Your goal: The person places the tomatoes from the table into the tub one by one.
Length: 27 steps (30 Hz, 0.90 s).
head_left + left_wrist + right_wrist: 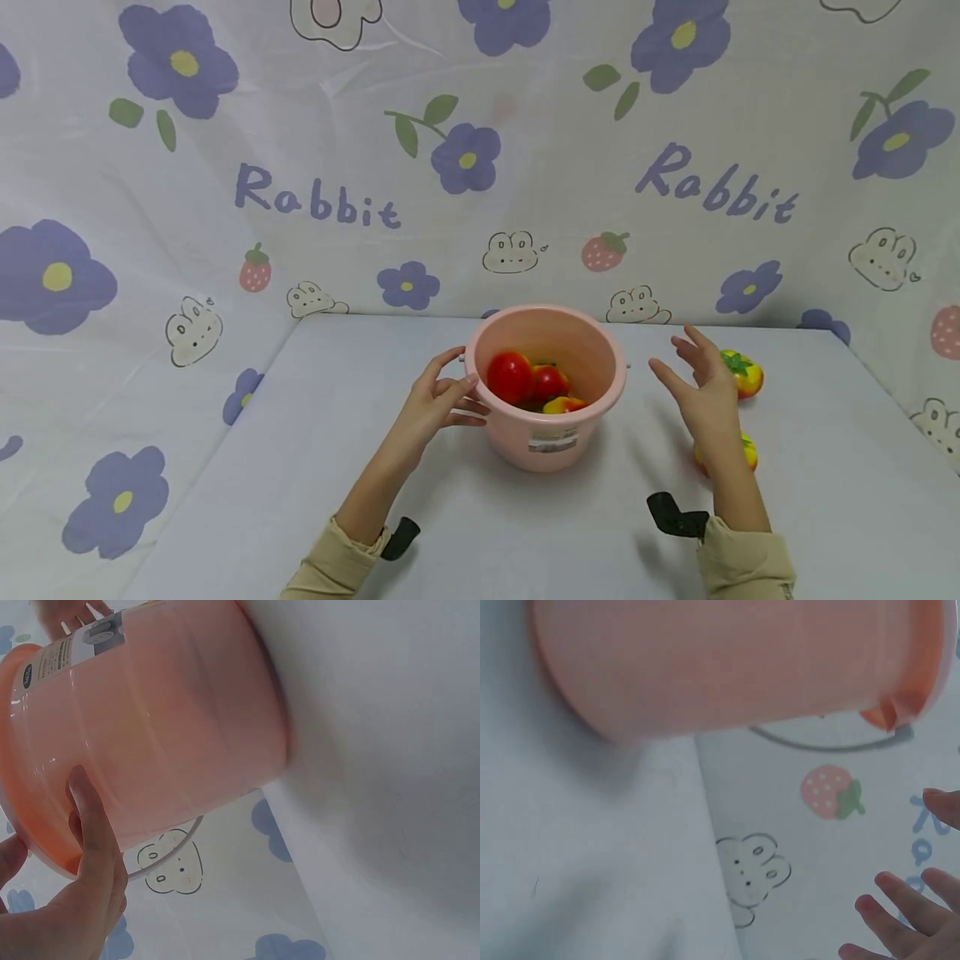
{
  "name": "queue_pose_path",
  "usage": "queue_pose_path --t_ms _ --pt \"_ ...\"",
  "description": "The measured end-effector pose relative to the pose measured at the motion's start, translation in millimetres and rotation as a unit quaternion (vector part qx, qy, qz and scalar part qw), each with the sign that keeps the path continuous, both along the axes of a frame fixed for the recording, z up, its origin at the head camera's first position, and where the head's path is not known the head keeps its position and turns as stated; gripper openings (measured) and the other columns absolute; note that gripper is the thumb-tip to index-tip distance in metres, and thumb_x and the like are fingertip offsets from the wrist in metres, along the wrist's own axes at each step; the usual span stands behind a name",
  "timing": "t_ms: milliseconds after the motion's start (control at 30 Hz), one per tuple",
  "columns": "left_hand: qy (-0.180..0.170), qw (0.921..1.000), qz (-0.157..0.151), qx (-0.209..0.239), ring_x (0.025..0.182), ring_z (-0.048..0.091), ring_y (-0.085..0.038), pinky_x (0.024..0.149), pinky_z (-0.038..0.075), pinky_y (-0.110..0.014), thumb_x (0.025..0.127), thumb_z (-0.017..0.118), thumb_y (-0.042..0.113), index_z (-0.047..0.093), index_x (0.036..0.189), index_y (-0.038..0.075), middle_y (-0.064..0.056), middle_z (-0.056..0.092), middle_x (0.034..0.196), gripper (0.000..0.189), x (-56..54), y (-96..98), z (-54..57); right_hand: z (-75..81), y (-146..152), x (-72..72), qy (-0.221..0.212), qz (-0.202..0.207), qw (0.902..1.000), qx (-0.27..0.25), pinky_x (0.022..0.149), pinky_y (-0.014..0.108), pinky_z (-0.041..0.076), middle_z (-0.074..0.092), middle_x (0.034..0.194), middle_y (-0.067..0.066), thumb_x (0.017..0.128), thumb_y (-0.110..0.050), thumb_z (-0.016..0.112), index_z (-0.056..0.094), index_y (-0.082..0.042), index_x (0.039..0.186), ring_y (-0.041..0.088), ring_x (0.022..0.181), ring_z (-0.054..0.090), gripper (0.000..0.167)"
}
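A pink plastic bucket (543, 442) with a printed label stands on the white table. Inside it lie a shiny red ball-shaped fruit (511, 378), a smaller red fruit (551, 382) and a yellow-and-red one (563, 405). My left hand (438, 406) holds the bucket's left rim, thumb at the edge and fingers lying under it against the outer wall, as the left wrist view shows. To the right of the bucket, apart from it, my right hand (708, 396) hovers with spread fingers and nothing in them.
Beyond my right hand sits a yellow-and-red fruit with a green leafy top (742, 373). A second such fruit (750, 452) is partly hidden behind my right wrist. A patterned cloth (517, 196) hangs behind the table. The bucket's handle (817, 746) hangs at its far side.
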<state>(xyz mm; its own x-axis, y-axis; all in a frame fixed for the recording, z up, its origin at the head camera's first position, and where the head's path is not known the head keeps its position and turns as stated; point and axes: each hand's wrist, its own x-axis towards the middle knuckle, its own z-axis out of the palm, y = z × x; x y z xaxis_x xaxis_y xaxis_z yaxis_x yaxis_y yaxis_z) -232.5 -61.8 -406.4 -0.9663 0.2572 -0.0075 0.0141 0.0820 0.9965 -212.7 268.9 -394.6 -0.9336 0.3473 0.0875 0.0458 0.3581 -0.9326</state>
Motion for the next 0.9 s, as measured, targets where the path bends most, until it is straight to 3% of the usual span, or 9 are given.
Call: queue_pose_path --t_ms 300,667,900 --pt "-0.001 1.0 0.001 -0.004 0.095 0.073 -0.03 0.082 0.061 -0.041 0.097 0.059 0.033 0.033 0.148 0.024 -0.02 0.068 0.109 0.057 0.4 -0.8 0.0 -18.5 27 7.8 -0.034 -0.026 0.999 0.012 0.12 0.051 0.029 0.036 0.158 0.007 0.095 -0.038 0.061 0.019 -0.027 0.156 0.029 0.148 0.031 0.075" --pt "-0.004 1.0 0.003 -0.005 0.096 0.073 -0.032 0.081 0.061 -0.041 0.097 0.059 0.032 0.033 0.148 0.024 -0.02 0.068 0.11 0.058 1.6 -0.1 2.8 -36.9 53 19.2 -0.06 -0.065 0.9961 -0.005 0.125 0.047 0.016 0.034 0.158 0.009 0.095 -0.041 0.059 0.019 -0.029 0.156 0.025 0.152 0.019 0.074" --pt "-0.003 1.0 0.003 -0.006 0.096 0.073 -0.031 0.082 0.061 -0.041 0.098 0.058 0.032 0.032 0.149 0.023 -0.02 0.068 0.111 0.058 1.8 -0.6 1.7 -48.3 65 25.9 -0.096 -0.085 0.9916 -0.018 0.124 0.052 0.015 0.028 0.16 0.009 0.096 -0.041 0.056 0.013 -0.03 0.157 0.028 0.153 0.014 0.076"
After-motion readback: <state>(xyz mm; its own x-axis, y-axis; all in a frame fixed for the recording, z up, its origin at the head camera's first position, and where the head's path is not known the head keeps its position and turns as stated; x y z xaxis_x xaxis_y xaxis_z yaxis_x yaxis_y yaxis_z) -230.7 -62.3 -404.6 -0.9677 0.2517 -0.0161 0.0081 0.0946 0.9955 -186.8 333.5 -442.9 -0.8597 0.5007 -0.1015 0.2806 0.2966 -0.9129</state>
